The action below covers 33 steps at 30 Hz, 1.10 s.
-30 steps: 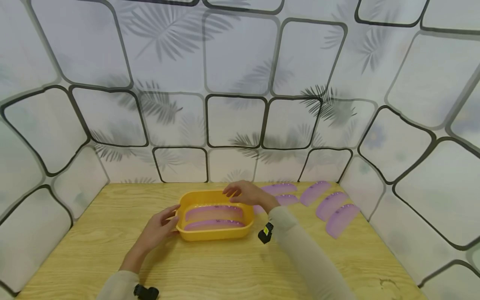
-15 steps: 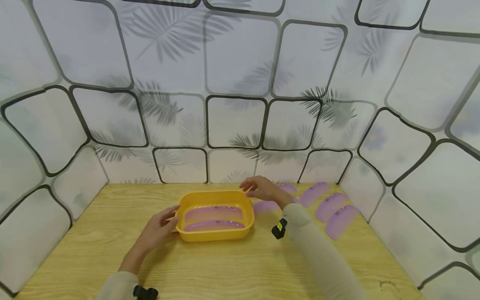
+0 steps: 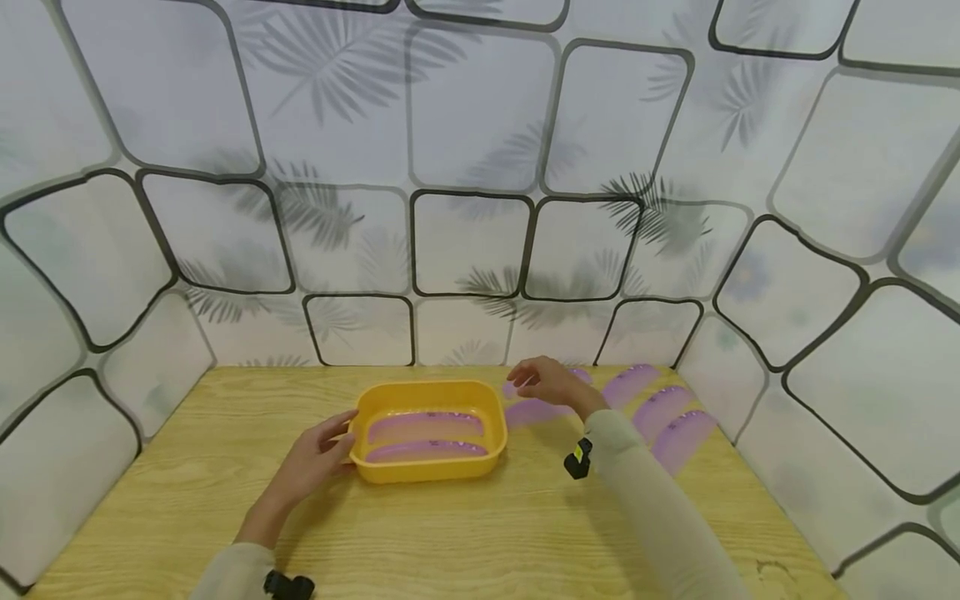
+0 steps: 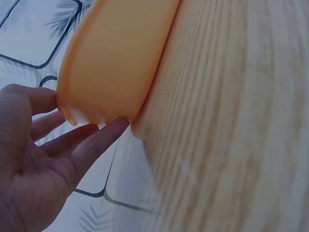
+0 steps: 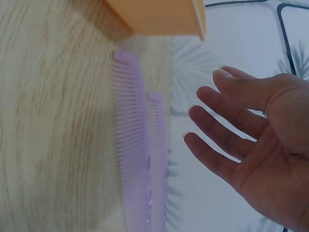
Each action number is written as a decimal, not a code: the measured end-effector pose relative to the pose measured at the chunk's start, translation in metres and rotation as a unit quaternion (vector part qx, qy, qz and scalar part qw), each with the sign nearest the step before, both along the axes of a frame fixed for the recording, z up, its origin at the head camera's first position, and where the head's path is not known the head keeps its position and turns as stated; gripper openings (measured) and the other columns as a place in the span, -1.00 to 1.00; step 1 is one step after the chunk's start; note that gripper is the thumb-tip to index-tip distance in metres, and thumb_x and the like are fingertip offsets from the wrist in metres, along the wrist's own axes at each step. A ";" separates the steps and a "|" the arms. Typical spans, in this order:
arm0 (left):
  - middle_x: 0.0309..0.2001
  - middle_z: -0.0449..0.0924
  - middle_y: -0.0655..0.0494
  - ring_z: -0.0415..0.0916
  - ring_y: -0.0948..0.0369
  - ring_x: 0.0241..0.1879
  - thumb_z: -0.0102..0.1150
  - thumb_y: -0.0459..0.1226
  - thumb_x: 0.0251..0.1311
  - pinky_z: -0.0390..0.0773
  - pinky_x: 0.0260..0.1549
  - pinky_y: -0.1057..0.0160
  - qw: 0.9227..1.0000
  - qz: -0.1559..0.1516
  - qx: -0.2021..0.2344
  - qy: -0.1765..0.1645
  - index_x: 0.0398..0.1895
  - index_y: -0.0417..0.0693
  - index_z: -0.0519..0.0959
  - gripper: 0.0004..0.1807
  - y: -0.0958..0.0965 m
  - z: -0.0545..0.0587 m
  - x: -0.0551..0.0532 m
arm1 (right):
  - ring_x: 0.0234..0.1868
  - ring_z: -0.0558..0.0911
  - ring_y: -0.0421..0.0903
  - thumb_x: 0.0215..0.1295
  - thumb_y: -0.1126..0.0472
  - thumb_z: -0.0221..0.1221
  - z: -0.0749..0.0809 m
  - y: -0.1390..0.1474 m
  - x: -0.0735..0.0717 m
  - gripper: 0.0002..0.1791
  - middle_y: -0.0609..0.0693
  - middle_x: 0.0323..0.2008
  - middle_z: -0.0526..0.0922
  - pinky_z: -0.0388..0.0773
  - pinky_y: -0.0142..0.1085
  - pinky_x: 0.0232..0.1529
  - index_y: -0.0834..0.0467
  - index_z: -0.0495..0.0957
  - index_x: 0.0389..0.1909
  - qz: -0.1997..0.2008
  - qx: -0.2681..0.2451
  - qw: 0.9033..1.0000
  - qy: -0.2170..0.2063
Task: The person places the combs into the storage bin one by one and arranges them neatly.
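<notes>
A yellow plastic tray [image 3: 427, 472] stands mid-table with two purple combs [image 3: 426, 451] lying lengthwise in it. At its left end is my left hand [image 3: 309, 458]; in the left wrist view its fairly straight, spread fingers [image 4: 87, 147] touch the tray's outer end wall and rim. My right hand [image 3: 553, 385] hovers just right of the tray, above two more purple combs [image 5: 130, 140] on the table. Nothing is in it: the right wrist view shows loosely bent fingers [image 5: 217, 128] apart from the combs, whose fine teeth show there.
Further right on the wooden table [image 3: 420, 542] several more purple combs [image 3: 678, 442] lie fanned out, partly behind the right sleeve [image 3: 652, 500]. Patterned wall covering [image 3: 472, 242] encloses the table at the back and both sides.
My right hand has moved right, from over the tray's back edge to above the combs beside it. The left hand and the combs in the tray have stayed put.
</notes>
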<state>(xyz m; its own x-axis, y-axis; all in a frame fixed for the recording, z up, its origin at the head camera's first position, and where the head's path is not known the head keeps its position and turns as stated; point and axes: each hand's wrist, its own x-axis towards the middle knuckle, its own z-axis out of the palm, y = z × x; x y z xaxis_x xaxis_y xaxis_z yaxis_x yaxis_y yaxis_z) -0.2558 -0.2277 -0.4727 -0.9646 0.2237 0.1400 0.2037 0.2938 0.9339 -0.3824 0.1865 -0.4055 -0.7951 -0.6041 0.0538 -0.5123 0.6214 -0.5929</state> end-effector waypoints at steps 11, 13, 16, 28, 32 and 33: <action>0.45 0.20 -0.59 0.44 -0.40 0.31 -0.03 -0.28 0.59 0.79 -0.06 0.09 1.000 0.001 0.002 -0.003 0.56 -0.37 0.17 -0.40 -0.001 0.001 0.000 | 0.07 0.69 0.28 0.39 0.41 0.21 -0.011 0.013 -0.006 -0.71 0.39 0.02 0.70 0.68 0.09 0.16 0.42 0.60 0.09 -0.021 0.004 1.000 0.022; 0.45 0.20 -0.59 0.43 -0.40 0.32 -0.03 -0.27 0.60 0.79 -0.05 0.09 1.000 0.000 0.000 -0.004 0.56 -0.37 0.16 -0.40 -0.001 0.001 0.000 | 0.06 0.69 0.28 0.38 0.43 0.21 -0.013 0.015 -0.007 -0.70 0.38 0.00 0.71 0.67 0.11 0.16 0.45 0.59 0.08 -0.025 0.006 0.999 0.026; 0.45 0.20 -0.60 0.43 -0.41 0.32 -0.03 -0.28 0.60 0.79 -0.05 0.10 1.000 0.001 0.000 -0.003 0.56 -0.38 0.16 -0.40 0.000 0.001 0.000 | 0.06 0.69 0.28 0.37 0.44 0.21 -0.017 0.019 -0.009 -0.71 0.38 0.00 0.71 0.67 0.10 0.17 0.45 0.60 0.07 -0.028 0.013 0.999 0.026; 0.45 0.20 -0.59 0.43 -0.40 0.31 -0.03 -0.27 0.60 0.79 -0.06 0.11 1.000 0.000 -0.001 -0.004 0.57 -0.37 0.16 -0.40 0.000 0.001 0.000 | 0.10 0.67 0.28 0.36 0.42 0.23 -0.031 0.033 -0.012 -0.75 0.32 0.02 0.73 0.63 0.12 0.22 0.40 0.65 0.01 -0.071 0.044 0.996 0.024; 0.46 0.20 -0.58 0.43 -0.39 0.32 -0.02 -0.27 0.60 0.79 -0.05 0.12 1.000 0.004 -0.007 -0.007 0.57 -0.36 0.17 -0.40 0.000 0.003 0.001 | 0.10 0.67 0.30 0.33 0.43 0.24 -0.037 0.037 -0.014 -0.77 0.34 0.01 0.73 0.63 0.12 0.22 0.40 0.66 -0.02 -0.077 0.042 0.996 0.025; 0.46 0.21 -0.58 0.43 -0.39 0.32 -0.02 -0.27 0.60 0.79 -0.05 0.12 1.000 0.004 -0.008 -0.008 0.57 -0.36 0.17 -0.40 0.000 0.003 0.000 | 0.12 0.67 0.30 0.32 0.43 0.24 -0.038 0.037 -0.015 -0.76 0.34 0.02 0.73 0.62 0.12 0.23 0.40 0.66 -0.02 -0.081 0.041 0.996 0.021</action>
